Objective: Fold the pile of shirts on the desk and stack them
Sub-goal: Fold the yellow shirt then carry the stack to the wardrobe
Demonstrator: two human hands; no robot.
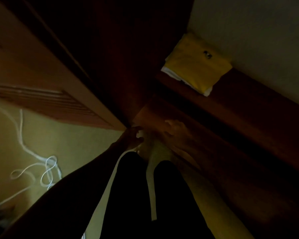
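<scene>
The view is dark and blurred. A folded yellow shirt lies on top of a white one on the wooden desk, against the wall. Below the desk's near corner hangs a black garment with pale strips along it. My left hand is at the top of it, fingers curled round a bit of white cloth. Just to its right, my right hand lies on the desk's edge with its fingers spread, holding nothing that I can see.
A white cable lies in loops on the greenish floor at the left. A brown door with louvred slats stands behind it. A pale wall runs along the desk's far side.
</scene>
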